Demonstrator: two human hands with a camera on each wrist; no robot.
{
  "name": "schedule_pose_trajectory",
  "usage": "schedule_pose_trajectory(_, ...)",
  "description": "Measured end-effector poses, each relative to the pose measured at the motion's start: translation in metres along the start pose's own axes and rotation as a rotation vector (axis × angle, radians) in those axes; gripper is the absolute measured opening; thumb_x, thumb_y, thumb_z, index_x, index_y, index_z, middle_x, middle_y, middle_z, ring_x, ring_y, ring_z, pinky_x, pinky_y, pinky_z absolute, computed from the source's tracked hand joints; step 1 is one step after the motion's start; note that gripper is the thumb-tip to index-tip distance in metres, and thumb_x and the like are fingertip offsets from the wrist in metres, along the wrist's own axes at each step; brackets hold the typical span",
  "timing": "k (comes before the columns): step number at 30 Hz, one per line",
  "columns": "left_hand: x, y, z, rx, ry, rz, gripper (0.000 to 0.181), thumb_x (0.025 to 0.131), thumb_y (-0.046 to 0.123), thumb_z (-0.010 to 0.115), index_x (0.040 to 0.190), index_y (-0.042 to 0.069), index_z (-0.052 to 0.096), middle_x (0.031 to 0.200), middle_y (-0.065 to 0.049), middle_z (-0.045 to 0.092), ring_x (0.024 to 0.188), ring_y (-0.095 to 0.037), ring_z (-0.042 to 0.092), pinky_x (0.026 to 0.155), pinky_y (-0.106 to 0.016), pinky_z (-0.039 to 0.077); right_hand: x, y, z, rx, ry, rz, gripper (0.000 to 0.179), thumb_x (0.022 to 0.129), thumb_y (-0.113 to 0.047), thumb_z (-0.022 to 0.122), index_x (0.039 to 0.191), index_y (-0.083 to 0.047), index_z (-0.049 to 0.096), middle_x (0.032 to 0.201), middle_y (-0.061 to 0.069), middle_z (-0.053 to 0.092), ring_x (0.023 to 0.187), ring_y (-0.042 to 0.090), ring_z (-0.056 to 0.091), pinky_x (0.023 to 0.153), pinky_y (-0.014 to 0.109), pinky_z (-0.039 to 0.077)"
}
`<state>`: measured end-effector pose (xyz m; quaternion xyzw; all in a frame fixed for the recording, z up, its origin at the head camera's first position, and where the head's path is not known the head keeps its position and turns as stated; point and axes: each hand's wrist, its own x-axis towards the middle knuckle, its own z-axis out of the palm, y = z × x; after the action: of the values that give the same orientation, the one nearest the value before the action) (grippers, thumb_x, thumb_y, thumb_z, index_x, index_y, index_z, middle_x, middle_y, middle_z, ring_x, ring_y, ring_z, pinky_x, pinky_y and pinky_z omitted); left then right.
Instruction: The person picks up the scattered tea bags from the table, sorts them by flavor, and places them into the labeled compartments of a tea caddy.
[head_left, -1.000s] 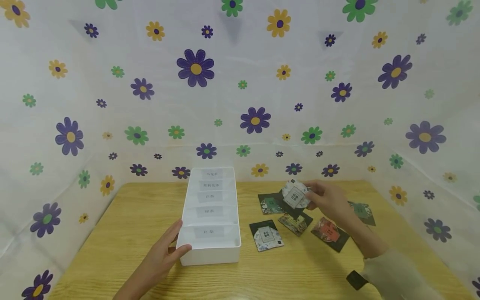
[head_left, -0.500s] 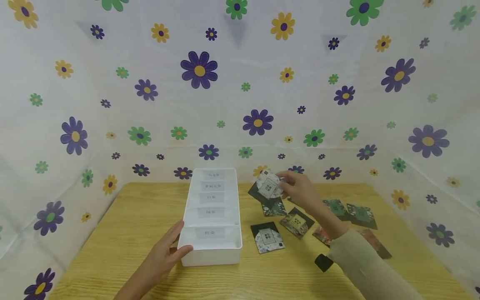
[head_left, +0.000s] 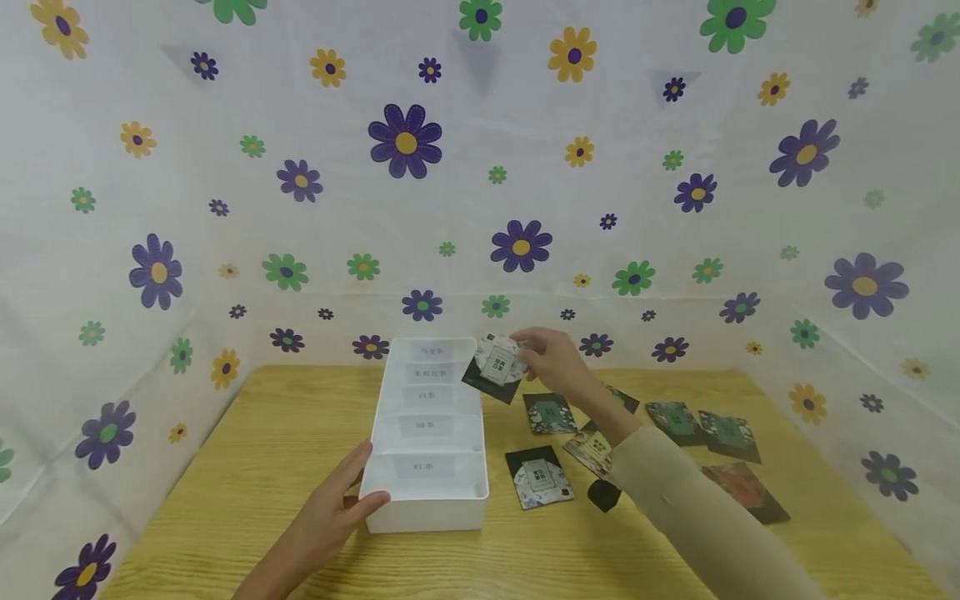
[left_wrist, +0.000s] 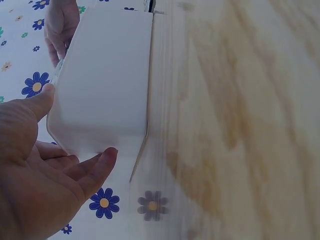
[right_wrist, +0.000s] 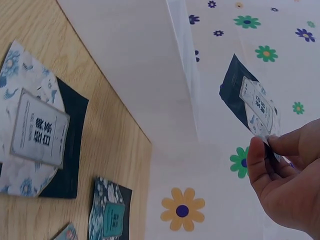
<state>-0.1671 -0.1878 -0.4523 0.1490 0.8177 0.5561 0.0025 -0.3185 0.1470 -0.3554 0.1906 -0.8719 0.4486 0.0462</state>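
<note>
A white divided box (head_left: 427,515) stands on the table, with a labelled divider in each compartment. My left hand (head_left: 318,512) grips its near left corner, the thumb over the front rim and the fingers along the left side; the left wrist view shows this hand (left_wrist: 55,170) at the box's end wall (left_wrist: 102,75). My right hand (head_left: 553,360) pinches a tea sachet (head_left: 495,367), dark green and white with a pale label, by its edge. The sachet is raised beside the box's far right rim. In the right wrist view thumb and fingers pinch the sachet (right_wrist: 252,102) above the box wall (right_wrist: 135,55).
Several more tea sachets lie right of the box: a white-labelled one (head_left: 538,477) nearest, a green one (head_left: 550,413), a yellow one (head_left: 592,450) partly under the right arm, and a red one (head_left: 746,492). A flowered cloth (head_left: 465,108) encloses the table (head_left: 277,417).
My right hand has carried the pinched sachet leftward and slightly up from over the loose sachets to the box's far right side. My left hand stays on the box.
</note>
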Motion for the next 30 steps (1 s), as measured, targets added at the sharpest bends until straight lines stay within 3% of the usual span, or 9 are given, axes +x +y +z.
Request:
schedule_pose_trajectory(4,0.0,0.001,0.0,0.005,0.004,-0.008,0.074,0.1,0.014,0.07,0.161,0.002,0.03,0.164,-0.019,0.032,0.125,-0.032,0.055,0.088,-0.023,0.056,0.01,-0.006,0.012,-0.023,0.003,-0.007,0.033,0.103,-0.002,0.058,0.135,0.001,0.063,0.115,0.021,0.073,0.076,0.03,0.069,0.059,0.026,0.049)
schedule_pose_trajectory(13,0.0,0.002,0.001,0.011,0.011,-0.036,0.078,0.1,0.015,0.07,0.161,-0.003,0.026,0.166,-0.023,0.025,0.135,-0.038,0.05,0.093,-0.028,0.056,0.025,-0.011,0.037,-0.009,0.035,-0.066,0.028,0.102,0.0,0.059,0.129,0.002,0.066,0.104,0.016,0.074,0.077,0.033,0.069,0.061,0.027,0.056)
schedule_pose_trajectory(17,-0.001,0.001,0.002,0.013,0.013,-0.054,0.079,0.1,0.017,0.07,0.161,-0.004,0.025,0.167,-0.024,0.021,0.14,-0.04,0.045,0.096,-0.029,0.055,0.027,-0.013,0.047,-0.008,0.028,-0.093,0.027,0.102,0.002,0.06,0.128,0.001,0.067,0.093,0.013,0.071,0.07,0.027,0.065,0.06,0.027,0.055)
schedule_pose_trajectory(21,-0.001,0.001,0.002,0.021,0.014,-0.072,0.079,0.1,0.019,0.07,0.162,-0.001,0.025,0.168,-0.021,0.022,0.137,-0.037,0.049,0.094,-0.028,0.056,0.028,-0.013,0.06,-0.013,0.015,-0.122,0.025,0.102,0.001,0.06,0.126,0.001,0.069,0.091,0.01,0.071,0.063,0.016,0.055,0.056,0.025,0.047)
schedule_pose_trajectory(30,-0.001,0.003,0.0,0.035,0.021,-0.087,0.079,0.1,0.02,0.07,0.162,-0.001,0.026,0.168,-0.021,0.024,0.134,-0.034,0.051,0.092,-0.028,0.056,0.023,-0.01,0.087,-0.104,-0.011,-0.206,0.021,0.1,0.003,0.063,0.118,-0.001,0.073,0.093,0.008,0.073,0.068,0.012,0.053,0.062,0.023,0.046)
